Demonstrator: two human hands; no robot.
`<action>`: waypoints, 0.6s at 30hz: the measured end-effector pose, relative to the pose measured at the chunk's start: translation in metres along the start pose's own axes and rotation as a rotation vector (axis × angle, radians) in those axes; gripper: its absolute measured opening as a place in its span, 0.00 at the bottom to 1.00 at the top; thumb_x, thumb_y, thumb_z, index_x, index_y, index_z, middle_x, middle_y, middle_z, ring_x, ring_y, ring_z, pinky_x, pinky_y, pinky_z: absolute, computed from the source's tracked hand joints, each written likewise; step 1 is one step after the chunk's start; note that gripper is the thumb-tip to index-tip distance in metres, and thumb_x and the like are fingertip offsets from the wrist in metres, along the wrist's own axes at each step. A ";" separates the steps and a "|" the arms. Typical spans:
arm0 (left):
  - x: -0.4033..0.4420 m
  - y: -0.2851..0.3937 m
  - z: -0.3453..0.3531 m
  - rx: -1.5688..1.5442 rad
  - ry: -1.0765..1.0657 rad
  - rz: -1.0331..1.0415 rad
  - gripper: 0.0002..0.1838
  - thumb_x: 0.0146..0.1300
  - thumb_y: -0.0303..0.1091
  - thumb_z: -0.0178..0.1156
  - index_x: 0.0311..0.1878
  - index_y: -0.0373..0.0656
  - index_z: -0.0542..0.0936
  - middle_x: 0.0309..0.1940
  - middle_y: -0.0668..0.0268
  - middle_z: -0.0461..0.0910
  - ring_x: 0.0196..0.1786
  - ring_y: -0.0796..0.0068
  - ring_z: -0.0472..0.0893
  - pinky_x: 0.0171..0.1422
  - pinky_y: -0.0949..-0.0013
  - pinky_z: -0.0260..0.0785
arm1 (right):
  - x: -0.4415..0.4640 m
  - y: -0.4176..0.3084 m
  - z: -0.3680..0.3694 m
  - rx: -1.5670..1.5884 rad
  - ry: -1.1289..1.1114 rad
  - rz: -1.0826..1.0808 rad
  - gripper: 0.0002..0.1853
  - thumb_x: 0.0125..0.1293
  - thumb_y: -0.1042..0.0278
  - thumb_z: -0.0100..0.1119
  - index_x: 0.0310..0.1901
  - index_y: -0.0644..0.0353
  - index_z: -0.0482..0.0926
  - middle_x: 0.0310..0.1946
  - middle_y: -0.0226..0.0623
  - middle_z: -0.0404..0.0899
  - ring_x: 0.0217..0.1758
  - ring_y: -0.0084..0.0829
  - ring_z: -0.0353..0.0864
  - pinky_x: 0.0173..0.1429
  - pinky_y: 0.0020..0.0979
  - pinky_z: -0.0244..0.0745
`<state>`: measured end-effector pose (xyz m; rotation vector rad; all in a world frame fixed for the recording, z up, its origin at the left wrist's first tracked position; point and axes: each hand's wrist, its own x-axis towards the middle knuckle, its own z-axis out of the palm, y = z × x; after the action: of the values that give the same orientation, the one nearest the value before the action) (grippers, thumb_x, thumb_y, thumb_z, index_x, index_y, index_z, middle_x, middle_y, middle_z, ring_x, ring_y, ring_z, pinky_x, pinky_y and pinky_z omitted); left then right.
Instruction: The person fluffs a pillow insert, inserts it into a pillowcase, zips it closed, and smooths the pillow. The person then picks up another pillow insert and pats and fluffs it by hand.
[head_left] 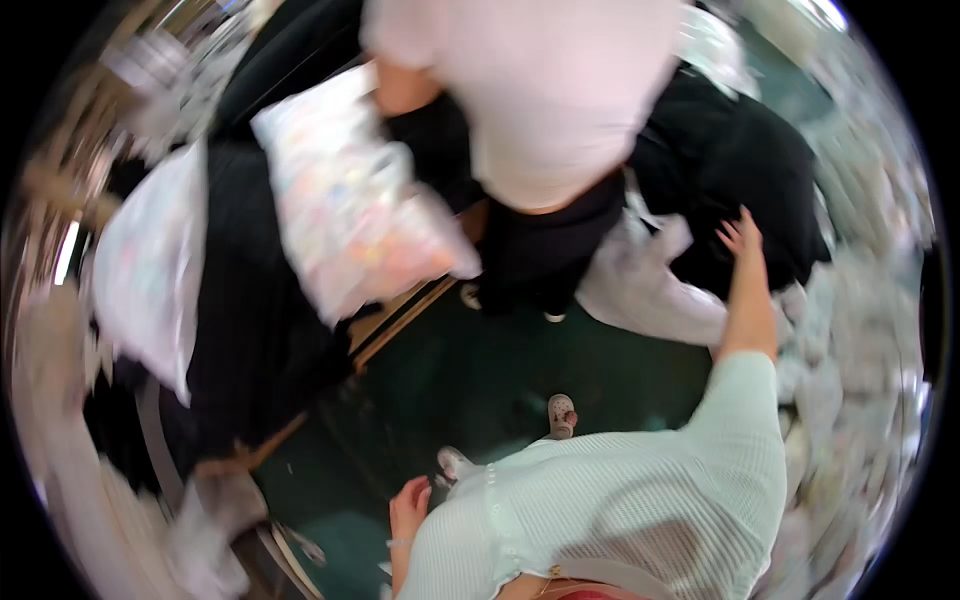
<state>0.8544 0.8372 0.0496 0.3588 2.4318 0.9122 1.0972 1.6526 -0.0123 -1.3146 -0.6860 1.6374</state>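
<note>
My right hand (742,236) reaches forward with fingers apart, over or against a large black cloth bundle (745,165); whether it touches the cloth I cannot tell. Just below it lies a pale grey-white cloth or bag (650,285). My left hand (408,508) hangs low by my side, loosely bent and open, with nothing visible in it. In front of me stands a person in a white shirt (560,90). Beside that person's arm is a clear plastic bag filled with pastel-coloured pieces (350,190).
A second pale, filled bag (150,265) leans at the left against black fabric (240,290). Many whitish plastic bags (850,360) are heaped along the right. Dark green floor (450,350) lies between, with a wooden edge (400,315) at the left. The surroundings are blurred.
</note>
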 end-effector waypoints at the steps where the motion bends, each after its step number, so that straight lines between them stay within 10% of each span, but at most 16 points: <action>1: -0.008 -0.004 -0.006 0.018 -0.012 0.016 0.13 0.63 0.30 0.62 0.50 0.39 0.81 0.41 0.55 0.85 0.44 0.61 0.86 0.48 0.66 0.77 | -0.017 0.005 0.003 -0.072 -0.072 -0.018 0.36 0.68 0.52 0.58 0.72 0.54 0.56 0.72 0.48 0.58 0.69 0.47 0.68 0.60 0.53 0.76; 3: -0.019 -0.044 -0.004 0.006 0.031 -0.020 0.14 0.63 0.35 0.62 0.50 0.41 0.81 0.41 0.55 0.85 0.44 0.56 0.85 0.49 0.64 0.76 | -0.011 0.037 -0.009 -0.072 -0.272 -0.019 0.26 0.78 0.54 0.33 0.75 0.45 0.54 0.73 0.44 0.58 0.71 0.43 0.66 0.68 0.48 0.68; 9: -0.073 -0.158 -0.040 -0.217 0.213 -0.162 0.14 0.62 0.37 0.61 0.49 0.42 0.81 0.42 0.54 0.84 0.45 0.53 0.83 0.51 0.60 0.75 | 0.009 0.246 -0.071 -0.425 -0.248 0.029 0.25 0.71 0.47 0.48 0.64 0.51 0.68 0.55 0.38 0.78 0.61 0.41 0.76 0.59 0.42 0.73; 14: -0.124 -0.278 -0.106 -0.253 0.343 -0.286 0.15 0.62 0.37 0.60 0.49 0.42 0.81 0.43 0.55 0.85 0.45 0.55 0.84 0.50 0.61 0.75 | -0.310 0.430 0.061 -1.421 -0.746 0.682 0.23 0.70 0.59 0.55 0.63 0.56 0.66 0.43 0.47 0.80 0.36 0.43 0.84 0.42 0.49 0.81; 17: -0.162 -0.344 -0.149 -0.284 0.472 -0.354 0.15 0.62 0.36 0.61 0.50 0.41 0.81 0.43 0.54 0.85 0.45 0.55 0.84 0.50 0.59 0.76 | -0.487 0.542 0.166 -1.890 -1.361 0.324 0.18 0.67 0.54 0.59 0.51 0.58 0.78 0.42 0.39 0.83 0.40 0.42 0.85 0.42 0.44 0.79; 18: -0.170 -0.351 -0.166 -0.247 0.512 -0.374 0.15 0.62 0.36 0.62 0.50 0.41 0.80 0.43 0.54 0.85 0.45 0.55 0.84 0.50 0.59 0.76 | -0.504 0.594 0.188 -1.857 -1.837 -0.399 0.16 0.68 0.58 0.57 0.50 0.59 0.79 0.38 0.44 0.83 0.39 0.36 0.84 0.41 0.39 0.78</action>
<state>0.8822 0.4193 -0.0167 -0.4599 2.6479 1.2205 0.7549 0.9620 -0.2322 0.2001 -3.6737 1.0896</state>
